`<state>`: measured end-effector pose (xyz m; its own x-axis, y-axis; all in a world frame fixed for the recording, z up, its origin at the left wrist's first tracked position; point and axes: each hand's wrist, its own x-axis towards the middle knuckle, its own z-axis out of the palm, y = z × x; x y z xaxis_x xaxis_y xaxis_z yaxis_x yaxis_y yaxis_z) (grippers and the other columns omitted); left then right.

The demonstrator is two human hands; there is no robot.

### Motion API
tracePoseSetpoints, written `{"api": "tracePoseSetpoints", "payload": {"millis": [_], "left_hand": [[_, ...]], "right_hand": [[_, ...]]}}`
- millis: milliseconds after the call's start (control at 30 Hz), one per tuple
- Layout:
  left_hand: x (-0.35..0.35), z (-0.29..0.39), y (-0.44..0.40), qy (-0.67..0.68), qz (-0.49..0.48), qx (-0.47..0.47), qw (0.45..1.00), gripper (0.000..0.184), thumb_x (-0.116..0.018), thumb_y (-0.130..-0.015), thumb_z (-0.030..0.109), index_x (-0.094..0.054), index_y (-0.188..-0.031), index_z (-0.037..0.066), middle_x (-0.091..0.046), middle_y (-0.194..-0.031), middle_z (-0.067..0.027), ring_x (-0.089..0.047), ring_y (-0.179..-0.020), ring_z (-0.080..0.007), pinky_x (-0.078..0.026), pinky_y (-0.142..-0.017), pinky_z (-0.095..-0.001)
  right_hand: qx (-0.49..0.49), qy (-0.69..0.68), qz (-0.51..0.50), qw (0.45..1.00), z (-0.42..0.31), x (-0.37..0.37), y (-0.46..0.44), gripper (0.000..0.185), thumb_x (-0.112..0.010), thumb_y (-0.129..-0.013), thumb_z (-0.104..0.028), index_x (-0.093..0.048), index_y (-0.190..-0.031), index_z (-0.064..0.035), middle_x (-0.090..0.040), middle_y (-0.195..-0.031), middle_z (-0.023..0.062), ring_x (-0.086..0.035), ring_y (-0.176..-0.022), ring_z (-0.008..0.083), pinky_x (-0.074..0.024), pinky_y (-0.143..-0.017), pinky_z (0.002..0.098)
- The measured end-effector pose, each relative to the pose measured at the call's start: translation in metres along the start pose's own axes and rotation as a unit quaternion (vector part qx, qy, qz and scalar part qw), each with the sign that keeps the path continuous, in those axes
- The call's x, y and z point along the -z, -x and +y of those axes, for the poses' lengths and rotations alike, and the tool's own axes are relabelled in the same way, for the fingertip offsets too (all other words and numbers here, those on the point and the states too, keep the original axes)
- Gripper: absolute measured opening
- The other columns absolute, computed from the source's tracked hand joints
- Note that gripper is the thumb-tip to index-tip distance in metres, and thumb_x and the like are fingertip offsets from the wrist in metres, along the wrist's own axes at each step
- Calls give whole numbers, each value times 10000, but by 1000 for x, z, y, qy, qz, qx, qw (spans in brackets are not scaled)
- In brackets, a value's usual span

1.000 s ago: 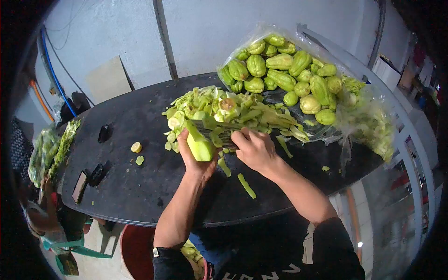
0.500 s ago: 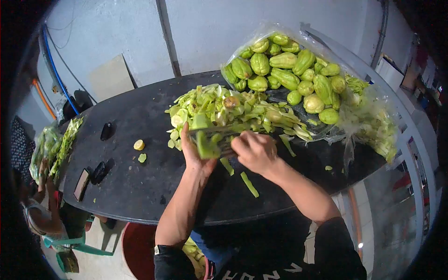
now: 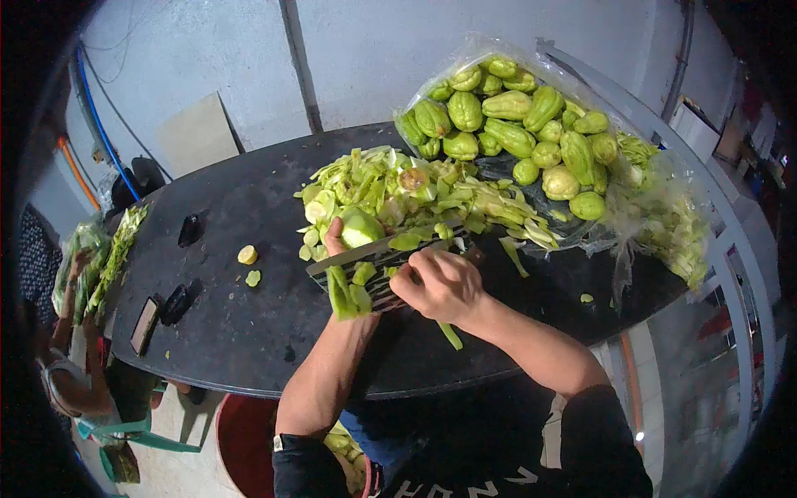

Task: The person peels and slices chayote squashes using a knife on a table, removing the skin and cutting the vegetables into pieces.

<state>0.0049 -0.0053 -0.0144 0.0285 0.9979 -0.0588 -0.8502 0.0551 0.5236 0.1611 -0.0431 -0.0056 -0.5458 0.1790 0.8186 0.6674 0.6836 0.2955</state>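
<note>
A partly peeled, pale green chayote (image 3: 360,227) sits in my left hand (image 3: 334,238), whose thumb shows along its side. The rest of that hand is mostly hidden behind a wide knife (image 3: 383,292) with a striped blade. My right hand (image 3: 440,286) is closed round the knife's handle end, and the blade lies across in front of the chayote. Green peel pieces (image 3: 340,295) cling to the blade's near face. Just beyond both hands spreads a heap of chayote peelings (image 3: 357,178) on the dark table (image 3: 224,332).
Whole chayotes (image 3: 515,137) fill a clear plastic bag at the back right, beside bagged peelings (image 3: 664,216). On the left lie a phone (image 3: 144,325), dark objects (image 3: 175,305) and a cut chayote end (image 3: 247,255). Another person's arm (image 3: 87,373) reaches toward bagged greens (image 3: 81,253).
The knife has swung lower and nearer to me, its striped face now turned into view with peel on it. My right hand moved slightly down; the chayote shows more clearly.
</note>
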Motion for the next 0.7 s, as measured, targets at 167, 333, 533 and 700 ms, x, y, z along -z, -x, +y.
{"api": "tracePoseSetpoints", "payload": {"millis": [167, 333, 533, 700], "left_hand": [[-18, 2, 14, -31, -7, 8, 999, 558, -481, -913, 571, -552, -1238, 124, -580, -1195, -97, -537, -1126, -282, -429, -969, -480], [-10, 0, 11, -2, -14, 40, 999, 590, -528, -876, 613, -578, -1167, 102, -626, -1107, -95, -603, -1011, -271, -495, -907, -449], [-7, -2, 9, 54, 16, 49, 997, 526, -569, -872, 593, -611, -1032, 94, -663, -894, -64, -644, -795, -257, -556, -763, -409], [-11, -6, 5, -24, -12, -15, 1000, 655, -471, -891, 650, -530, -1247, 104, -559, -1258, -119, -523, -1176, -280, -447, -978, -492]], "right_hand": [[-110, -11, -79, 991, 23, -12, 14, 102, -605, -837, -119, -545, -915, -93, -543, -700, 84, -650, -579, 259, -550, -459, 372], [-54, -43, -22, 997, 15, 5, 3, 83, -612, -815, -101, -548, -867, -88, -521, -686, 65, -639, -580, 219, -535, -470, 329], [-13, -44, -9, 999, 4, 4, 0, 93, -624, -801, -104, -535, -827, -105, -504, -688, 43, -621, -573, 190, -530, -471, 316], [-113, 20, -64, 991, 25, -4, 10, 98, -625, -816, -112, -541, -866, -112, -535, -706, 61, -657, -595, 217, -538, -470, 338]]}}
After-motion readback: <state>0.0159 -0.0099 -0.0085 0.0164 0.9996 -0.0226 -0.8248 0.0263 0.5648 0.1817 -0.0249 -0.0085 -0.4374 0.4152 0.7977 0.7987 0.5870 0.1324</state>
